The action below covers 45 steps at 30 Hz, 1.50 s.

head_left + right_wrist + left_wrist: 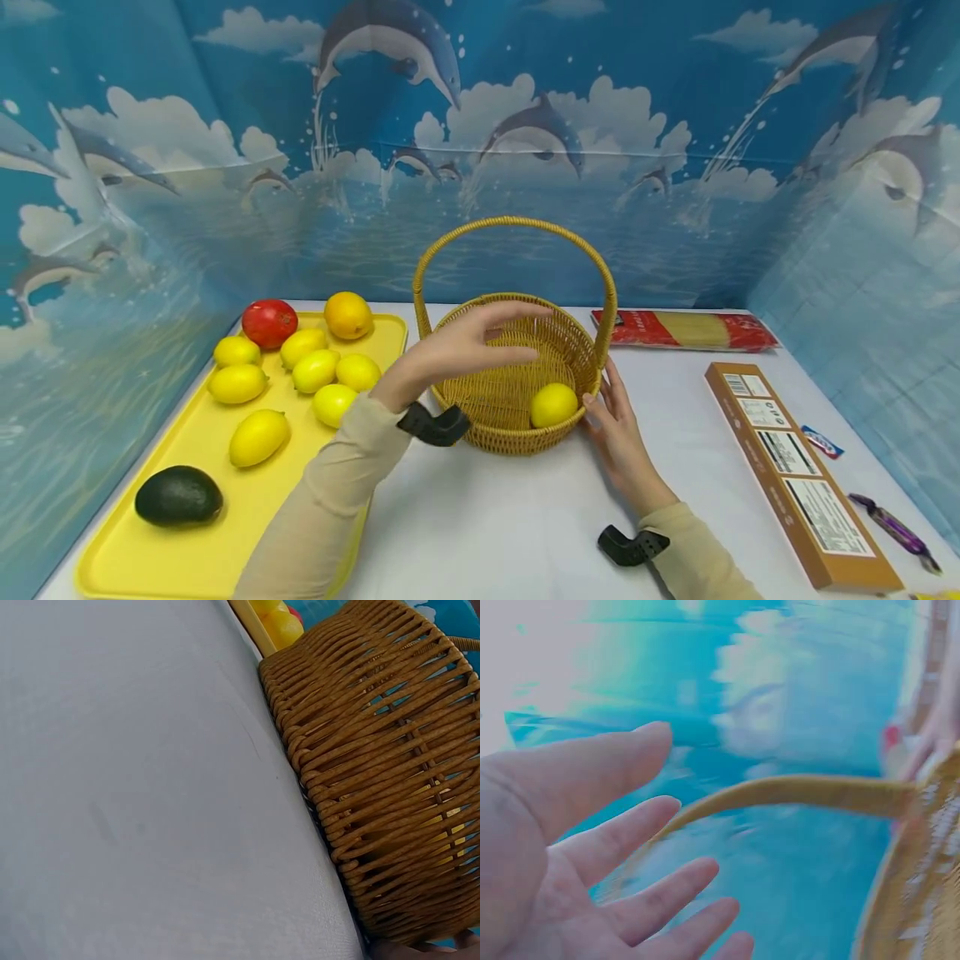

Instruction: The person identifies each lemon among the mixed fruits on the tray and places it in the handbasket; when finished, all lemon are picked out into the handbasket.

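As left hand (467, 342) hovers over basket (517, 442), fingers (630, 829) spread; right hand (622, 435) against its side, fingers extended

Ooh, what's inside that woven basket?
One yellow fruit, likely a lemon, lies inside the woven basket, near its front right wall. The left hand blocks part of the interior toward the left and back, so anything behind it cannot be seen.

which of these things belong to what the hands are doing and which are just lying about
Likely in use:
wicker basket, right hand at its side, left hand near it
lemon inside it
possibly lemons and other fruit on the yellow tray

Likely just lying about:
red packet
long brown box
small blue packet
purple-wrapped sweet
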Available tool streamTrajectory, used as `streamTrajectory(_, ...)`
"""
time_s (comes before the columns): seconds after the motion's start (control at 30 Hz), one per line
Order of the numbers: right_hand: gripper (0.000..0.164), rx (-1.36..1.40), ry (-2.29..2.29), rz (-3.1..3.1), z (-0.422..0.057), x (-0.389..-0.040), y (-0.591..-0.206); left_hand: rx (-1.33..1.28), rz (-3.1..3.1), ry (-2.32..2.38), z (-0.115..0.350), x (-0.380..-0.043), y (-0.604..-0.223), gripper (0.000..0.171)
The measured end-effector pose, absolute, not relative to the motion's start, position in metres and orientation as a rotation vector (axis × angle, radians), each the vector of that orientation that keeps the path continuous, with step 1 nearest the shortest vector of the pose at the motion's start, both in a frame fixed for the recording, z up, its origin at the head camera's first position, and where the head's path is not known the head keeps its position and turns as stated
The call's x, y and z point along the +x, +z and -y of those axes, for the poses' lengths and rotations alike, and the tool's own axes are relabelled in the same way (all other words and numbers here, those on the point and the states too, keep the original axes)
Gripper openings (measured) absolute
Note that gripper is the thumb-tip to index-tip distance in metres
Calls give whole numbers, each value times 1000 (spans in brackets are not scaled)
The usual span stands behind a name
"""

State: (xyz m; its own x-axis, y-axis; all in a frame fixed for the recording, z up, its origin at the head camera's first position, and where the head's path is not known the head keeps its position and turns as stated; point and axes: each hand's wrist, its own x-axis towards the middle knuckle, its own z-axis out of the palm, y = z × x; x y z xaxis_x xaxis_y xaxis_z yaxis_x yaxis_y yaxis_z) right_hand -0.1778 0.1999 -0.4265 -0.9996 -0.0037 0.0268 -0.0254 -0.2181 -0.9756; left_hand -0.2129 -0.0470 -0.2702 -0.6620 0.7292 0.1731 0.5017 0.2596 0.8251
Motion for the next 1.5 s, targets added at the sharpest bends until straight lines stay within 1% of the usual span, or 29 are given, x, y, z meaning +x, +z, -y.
streamTrajectory(0.1,69,39,2454,1955,-200,-177,-427,1061,-2293,1563,92,-188,-270,50)
streamTrajectory(0.2,69,52,2450,1959,-201,-178,-427,869,-2264,1751,138,-172,-287,50)
streamTrajectory(0.37,68,59,2444,1958,-202,-179,-427,494,-2282,1970,193,-164,-334,52)
streamTrajectory(0.5,69,56,2452,1966,-201,-180,-426,282,-2388,2085,215,-163,-367,54)
streamTrajectory(0.73,69,57,2447,1959,-203,-181,-426,30,-2367,2187,221,-178,-395,61)
streamTrajectory(0.97,68,47,2467,1956,-203,-181,-428,-128,-2398,1964,220,-190,-413,66)
streamTrajectory(1.03,68,62,2472,1945,-203,-181,-429,-151,-2414,1906,220,-190,-416,67)
streamTrajectory(1.27,67,112,2485,1930,-202,-177,-434,-244,-2491,1681,220,-180,-422,82)
streamTrajectory(1.4,66,100,2477,1914,-202,-178,-435,-246,-2515,1673,219,-180,-421,84)
streamTrajectory(1.5,66,83,2468,1911,-202,-178,-434,-227,-2543,1653,215,-179,-410,82)
